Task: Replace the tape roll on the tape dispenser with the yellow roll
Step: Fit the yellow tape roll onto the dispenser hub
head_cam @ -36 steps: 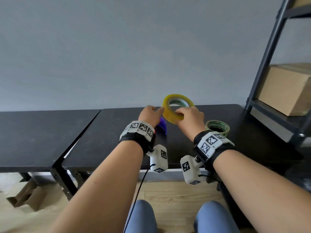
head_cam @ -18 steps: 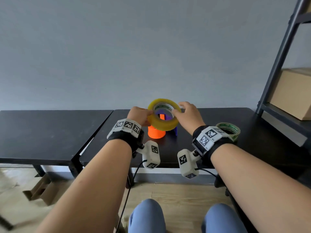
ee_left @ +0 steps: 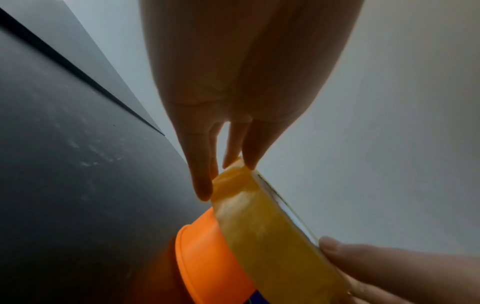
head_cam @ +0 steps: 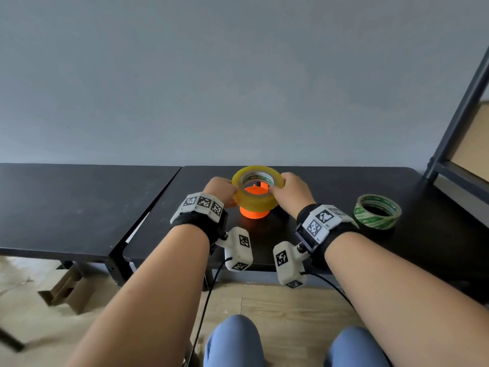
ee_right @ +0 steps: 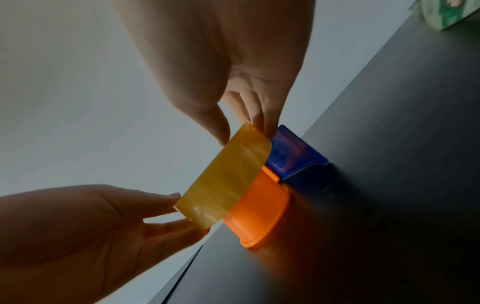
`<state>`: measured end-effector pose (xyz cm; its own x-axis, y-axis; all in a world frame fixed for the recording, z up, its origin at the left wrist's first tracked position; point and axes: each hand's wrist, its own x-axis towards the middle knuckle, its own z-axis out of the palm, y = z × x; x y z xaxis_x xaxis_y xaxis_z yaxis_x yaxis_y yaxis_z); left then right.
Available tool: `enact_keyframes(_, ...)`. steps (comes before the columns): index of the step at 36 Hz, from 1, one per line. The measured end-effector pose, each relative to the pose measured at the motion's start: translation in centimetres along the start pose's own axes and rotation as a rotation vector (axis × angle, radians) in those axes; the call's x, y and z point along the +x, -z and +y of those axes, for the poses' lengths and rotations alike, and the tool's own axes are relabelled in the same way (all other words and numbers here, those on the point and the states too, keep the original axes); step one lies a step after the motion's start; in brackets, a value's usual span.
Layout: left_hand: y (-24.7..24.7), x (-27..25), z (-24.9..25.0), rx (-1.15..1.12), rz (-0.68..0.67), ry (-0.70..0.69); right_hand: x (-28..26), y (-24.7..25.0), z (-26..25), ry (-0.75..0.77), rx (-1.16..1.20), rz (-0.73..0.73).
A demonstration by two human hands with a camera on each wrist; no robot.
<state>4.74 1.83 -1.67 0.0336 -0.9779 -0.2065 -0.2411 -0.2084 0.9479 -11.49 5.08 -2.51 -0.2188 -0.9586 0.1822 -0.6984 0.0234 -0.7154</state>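
Both hands hold the yellow tape roll (head_cam: 256, 190) over the orange hub (head_cam: 253, 213) of the tape dispenser on the black table (head_cam: 344, 186). My left hand (head_cam: 221, 191) pinches the roll's left rim, and my right hand (head_cam: 290, 190) pinches its right rim. The roll is tilted, its lower edge around the top of the hub. In the left wrist view the fingertips (ee_left: 203, 191) grip the yellow roll (ee_left: 265, 230) above the orange hub (ee_left: 205, 255). The right wrist view shows the yellow roll (ee_right: 226, 179), the orange hub (ee_right: 259, 209) and the dispenser's blue body (ee_right: 293, 156) behind it.
A green-and-white tape roll (head_cam: 377, 211) lies flat on the table to the right of my right wrist. A second black table (head_cam: 66, 207) adjoins on the left. A dark metal shelf frame (head_cam: 460, 115) with a cardboard box stands at the far right.
The yellow roll has come down from above the table onto the top of the orange hub, both hands moving with it. The head view has shifted so the dispenser sits nearer the centre.
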Motion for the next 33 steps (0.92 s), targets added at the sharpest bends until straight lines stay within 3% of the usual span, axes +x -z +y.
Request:
enact_keyframes(3, -0.2, 0.0, -0.2, 0.009, 0.054, -0.008, 0.4, -0.3, -0.1, 0.036, -0.081, -0.018)
enact_keyframes(5, -0.2, -0.6, -0.6, 0.187, 0.047, -0.040, 0.6, -0.4, -0.3, 0.036, -0.136, -0.031)
enact_keyframes(7, 0.0, 0.3, -0.3, 0.059, 0.049, -0.010, 0.7, -0.5, -0.6, 0.040, -0.195, -0.045)
enact_keyframes(9, -0.1, 1.0, -0.5, 0.162, 0.082, -0.050, 0.7, -0.6, -0.7, 0.045, -0.259, -0.052)
enact_keyframes(14, -0.1, 1.1, 0.1, 0.162, 0.076, -0.077, 0.9, -0.2, -0.9, 0.034, -0.319, -0.065)
enact_keyframes(18, 0.1, 1.6, 0.3, 0.237, 0.119, -0.036, 1.1, -0.1, -0.9, 0.036, -0.342, -0.078)
enact_keyframes(22, -0.2, 2.2, -0.1, 0.445, 0.155, -0.099, 1.2, -0.6, -0.8, 0.033, -0.371, -0.127)
enact_keyframes(29, -0.5, 1.7, -1.0, 0.691, 0.061, -0.020, 1.4, -1.9, -0.1, 0.066, -0.440, -0.145)
enact_keyframes(33, -0.6, 1.7, -1.2, 0.755, 0.022, -0.042, 1.0, -2.1, 0.1, 0.092, -0.421, -0.133)
